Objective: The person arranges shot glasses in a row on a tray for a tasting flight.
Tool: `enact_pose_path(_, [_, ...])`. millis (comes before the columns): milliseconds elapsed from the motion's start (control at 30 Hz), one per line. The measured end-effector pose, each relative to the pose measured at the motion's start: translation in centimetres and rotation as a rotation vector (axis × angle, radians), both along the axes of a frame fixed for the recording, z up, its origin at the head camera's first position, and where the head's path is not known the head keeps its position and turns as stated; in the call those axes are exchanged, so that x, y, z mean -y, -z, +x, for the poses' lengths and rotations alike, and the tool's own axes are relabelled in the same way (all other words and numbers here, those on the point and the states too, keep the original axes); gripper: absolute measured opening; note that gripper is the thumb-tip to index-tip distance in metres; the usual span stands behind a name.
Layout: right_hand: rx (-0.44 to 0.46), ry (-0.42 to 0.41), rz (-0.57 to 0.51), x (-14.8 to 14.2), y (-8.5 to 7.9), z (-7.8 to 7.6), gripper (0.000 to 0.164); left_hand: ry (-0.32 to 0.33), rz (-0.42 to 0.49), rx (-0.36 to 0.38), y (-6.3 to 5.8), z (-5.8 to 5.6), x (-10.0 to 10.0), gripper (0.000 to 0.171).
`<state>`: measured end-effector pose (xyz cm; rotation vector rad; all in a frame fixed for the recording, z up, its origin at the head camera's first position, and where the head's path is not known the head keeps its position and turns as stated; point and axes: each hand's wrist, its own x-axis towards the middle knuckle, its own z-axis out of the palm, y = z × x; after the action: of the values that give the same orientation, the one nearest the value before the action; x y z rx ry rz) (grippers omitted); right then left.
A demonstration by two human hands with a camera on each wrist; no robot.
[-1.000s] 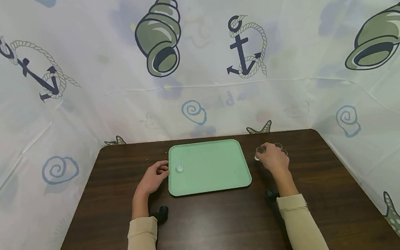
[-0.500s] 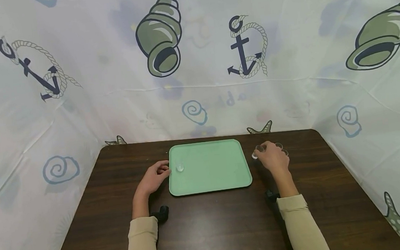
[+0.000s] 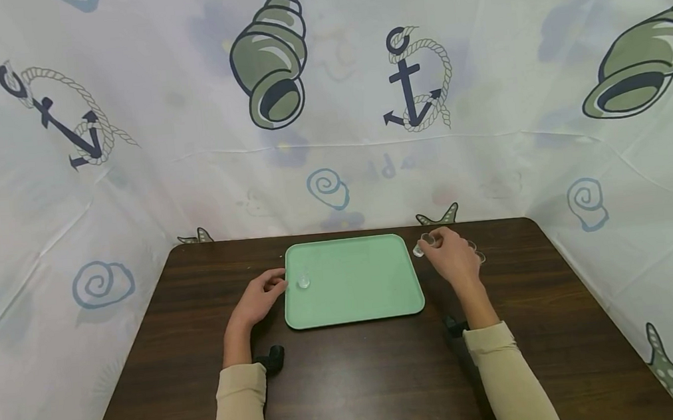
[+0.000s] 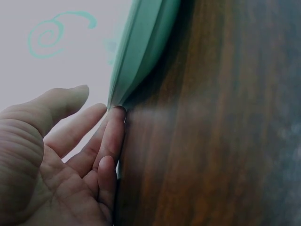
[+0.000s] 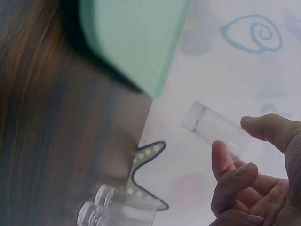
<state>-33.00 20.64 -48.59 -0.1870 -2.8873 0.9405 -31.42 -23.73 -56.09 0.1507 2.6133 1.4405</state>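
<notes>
My right hand (image 3: 455,256) pinches a small clear shot glass (image 5: 218,129) between thumb and fingers, at the right side of the green tray (image 3: 355,288). In the right wrist view the glass is tilted, its thick base towards the tray. My left hand (image 3: 258,298) has loosely bent fingers, with the fingertips (image 4: 117,113) right at the tray's left edge and the thumb apart. Another clear glass (image 3: 303,281) stands on the left part of the tray.
Two more clear glasses (image 5: 131,205) stand on the dark wooden table (image 3: 351,382), close together beyond my right hand and partly hidden by it in the head view. A patterned white cloth (image 3: 352,182) rises behind the table and along both sides.
My right hand has lifted the shot glass and carried it left and slightly away from me, off the other glasses and towards the tray. The left hand has stayed at the tray's edge.
</notes>
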Motion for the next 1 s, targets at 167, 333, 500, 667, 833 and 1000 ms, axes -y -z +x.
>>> enact_pose_path(167, [-0.049, -0.045, -0.072, 0.9, -0.2, 0.1, 0.056, 0.011, 0.011, -0.004, 0.1, 0.0, 0.2, 0.051])
enact_pose_path(333, [-0.084, -0.073, -0.128, 2.0, -0.1, -0.2, 0.052, 0.015, 0.020, 0.012, 0.3, 0.0, 0.2, 0.053])
enact_pose_path(500, [-0.083, -0.074, -0.149, 3.3, -0.1, -0.2, 0.050, 0.006, -0.003, 0.021, 0.3, 0.0, 0.1, 0.052])
enact_pose_path(667, [-0.077, -0.090, -0.178, 4.7, -0.3, 0.0, 0.049, 0.010, -0.009, 0.023, 0.2, 0.0, 0.2, 0.051])
enact_pose_path(833, [-0.081, -0.110, -0.191, 6.1, -0.3, 0.1, 0.050, 0.007, -0.021, 0.015, 0.2, 0.1, 0.2, 0.050])
enact_pose_path(1000, [-0.071, -0.128, -0.215, 7.5, -0.1, 0.2, 0.052, -0.001, -0.015, 0.014, 0.3, 0.2, 0.2, 0.050])
